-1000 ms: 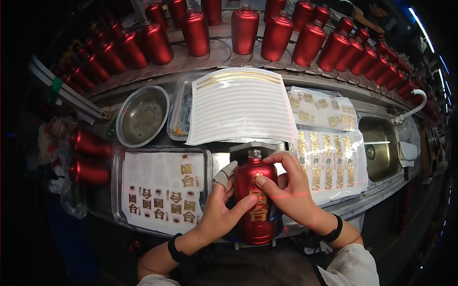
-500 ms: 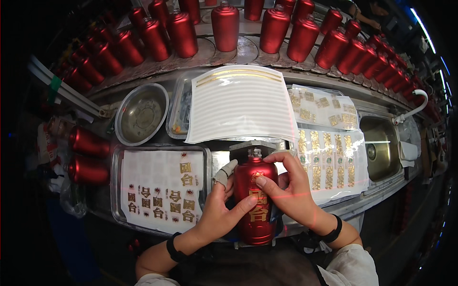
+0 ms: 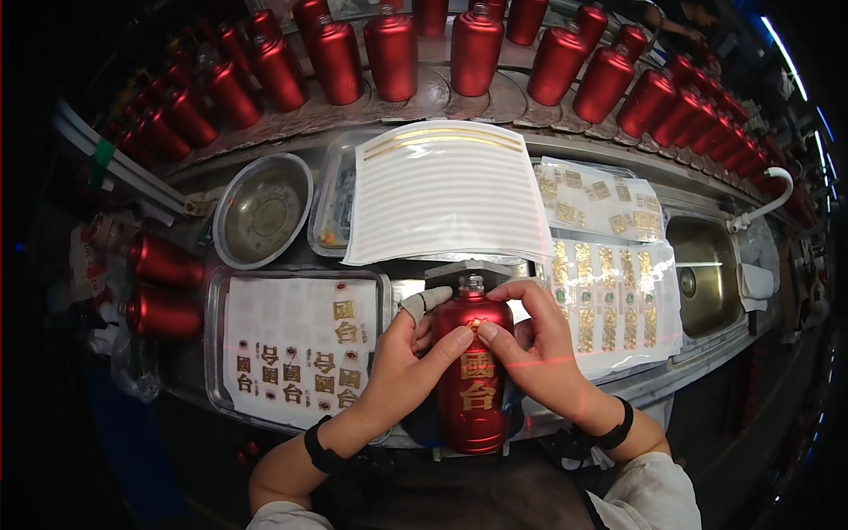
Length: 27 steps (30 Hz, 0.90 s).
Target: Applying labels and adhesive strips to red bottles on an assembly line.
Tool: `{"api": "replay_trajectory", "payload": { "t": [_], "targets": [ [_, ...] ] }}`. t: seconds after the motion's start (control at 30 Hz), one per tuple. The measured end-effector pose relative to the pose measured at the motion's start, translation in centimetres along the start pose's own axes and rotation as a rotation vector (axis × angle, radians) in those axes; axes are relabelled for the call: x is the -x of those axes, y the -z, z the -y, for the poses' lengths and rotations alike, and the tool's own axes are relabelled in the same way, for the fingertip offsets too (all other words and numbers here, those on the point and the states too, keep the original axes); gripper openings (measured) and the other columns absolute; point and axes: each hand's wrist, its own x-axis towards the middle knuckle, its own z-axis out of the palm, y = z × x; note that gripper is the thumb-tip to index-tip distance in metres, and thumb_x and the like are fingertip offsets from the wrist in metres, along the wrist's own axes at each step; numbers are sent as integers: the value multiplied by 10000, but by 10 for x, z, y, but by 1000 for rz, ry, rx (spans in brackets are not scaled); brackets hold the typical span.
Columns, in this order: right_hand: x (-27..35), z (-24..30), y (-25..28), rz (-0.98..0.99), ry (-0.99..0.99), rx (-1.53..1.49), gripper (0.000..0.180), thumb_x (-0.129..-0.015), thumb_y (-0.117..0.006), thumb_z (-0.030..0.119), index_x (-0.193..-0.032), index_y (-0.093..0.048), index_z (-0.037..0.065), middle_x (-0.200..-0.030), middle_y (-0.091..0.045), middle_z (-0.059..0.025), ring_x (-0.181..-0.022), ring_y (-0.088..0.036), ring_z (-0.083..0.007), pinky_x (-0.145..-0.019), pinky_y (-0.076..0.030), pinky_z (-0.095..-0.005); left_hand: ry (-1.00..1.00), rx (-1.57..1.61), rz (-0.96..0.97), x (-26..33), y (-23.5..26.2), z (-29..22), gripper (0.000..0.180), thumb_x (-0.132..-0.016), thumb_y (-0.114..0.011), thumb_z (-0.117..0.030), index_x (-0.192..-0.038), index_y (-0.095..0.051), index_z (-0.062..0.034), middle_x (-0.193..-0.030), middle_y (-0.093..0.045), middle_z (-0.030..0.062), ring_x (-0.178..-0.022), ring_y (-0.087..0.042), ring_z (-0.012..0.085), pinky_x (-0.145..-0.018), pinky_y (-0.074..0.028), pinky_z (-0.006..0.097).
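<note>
A glossy red bottle (image 3: 473,431) with a clear glass neck lies in front of me in a holder, its neck pointing away. Gold characters (image 3: 477,382) run down its front, below a small gold emblem (image 3: 477,323). My left hand (image 3: 402,358) wraps the bottle's left side, thumb tip pressed beside the emblem; a pale finger cover (image 3: 424,304) is on a fingertip. From the other side my right hand (image 3: 543,344) grips it, thumb on the emblem's lower right and index finger near the shoulder. The two thumb tips almost meet and partly hide the emblem.
At left are a tray (image 3: 212,353) with a gold decal sheet (image 3: 283,309), a metal bowl (image 3: 263,212) and two red bottles lying down. A striped sheet (image 3: 446,194) lies ahead; more decal sheets (image 3: 618,309) and a sink (image 3: 707,305) are right. Red bottles line the conveyor (image 3: 433,93) behind.
My left thumb has slid up from the gold characters to the emblem, beside the right thumb. The right hand has barely moved. Bottles on the conveyor have shifted.
</note>
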Motion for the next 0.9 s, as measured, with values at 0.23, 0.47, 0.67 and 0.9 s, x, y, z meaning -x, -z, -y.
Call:
{"api": "replay_trajectory", "payload": {
  "t": [0.23,0.47,0.67,0.9],
  "targets": [
    [2,2,4,4,-13,34,345,-866,-731,208,-1133,-578,52,-938,-529,-88,-695,-495,-147,-591,-419,-280,-37,-24,-18,1,-7,-2,568,-935,-689,-170,-1390,-406,19,-1342,-537,171,-1235,-553,213,-1053,-447,338],
    [2,-2,6,37,-28,-46,290,-924,-665,197,-1155,-573,49,-984,-529,-99,-670,-529,-145,-588,-430,-279,-17,-15,-30,1,-5,2,551,-946,-678,-187,-1385,-417,20,-1332,-544,172,-1240,-544,208,-1058,-435,331],
    [-2,-12,1,-1,21,-223,302,-918,-684,208,-1152,-576,50,-989,-530,-72,-635,-480,-92,-552,-404,-245,-13,116,-45,-1,-2,-2,506,-972,-641,-179,-1383,-419,17,-1327,-549,161,-1216,-557,191,-1035,-452,315],
    [-6,2,4,17,-64,-14,410,-837,-786,259,-1132,-588,54,-940,-527,-54,-580,-426,-60,-504,-375,-227,-34,29,-37,-4,-10,-6,490,-976,-640,-194,-1368,-431,11,-1273,-588,156,-1152,-593,168,-980,-489,288]
  ]
}}
